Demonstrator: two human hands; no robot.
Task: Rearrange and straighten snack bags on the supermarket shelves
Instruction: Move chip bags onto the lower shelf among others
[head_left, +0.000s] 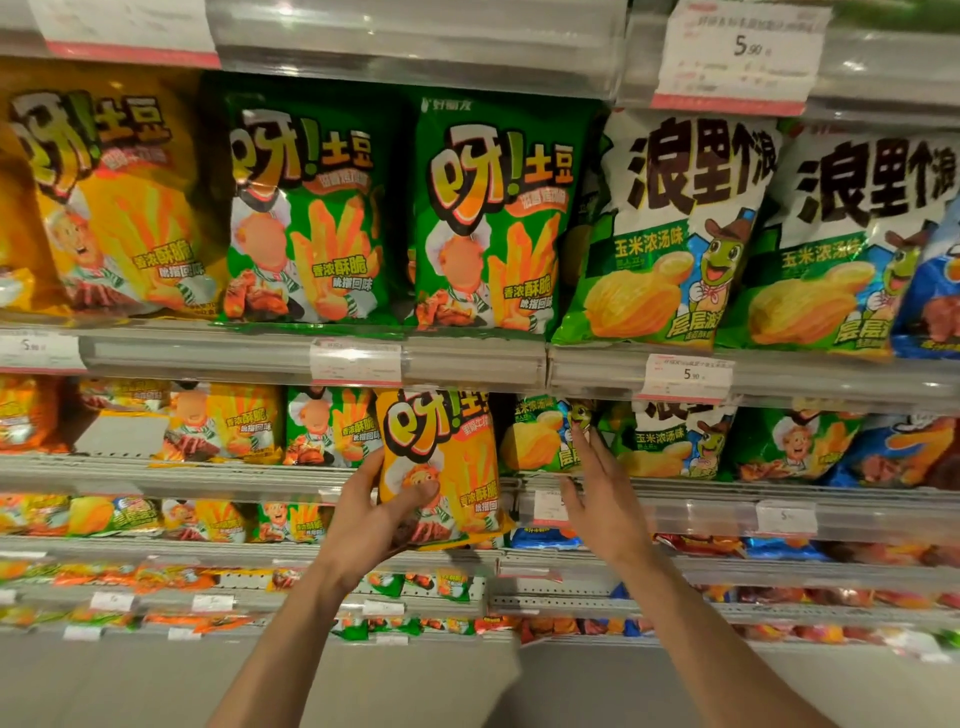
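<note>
My left hand (371, 512) grips an orange snack bag (449, 457) by its lower left side, thumb across the front, and holds it upright in front of the second shelf. My right hand (597, 483) is open beside it, its straight fingers reaching up to a green and white corn snack bag (540, 436) that stands on that shelf. Whether the fingertips touch the bag is unclear. Green snack bags (322, 431) stand to the left of the held bag.
The upper shelf holds an orange bag (109, 208), two green bags (488, 218) and white and green bags (670, 234). A shelf rail with price tags (356, 361) runs above my hands. Lower shelves (311, 587) carry several more bags. An empty gap (119, 434) shows at the second shelf's left.
</note>
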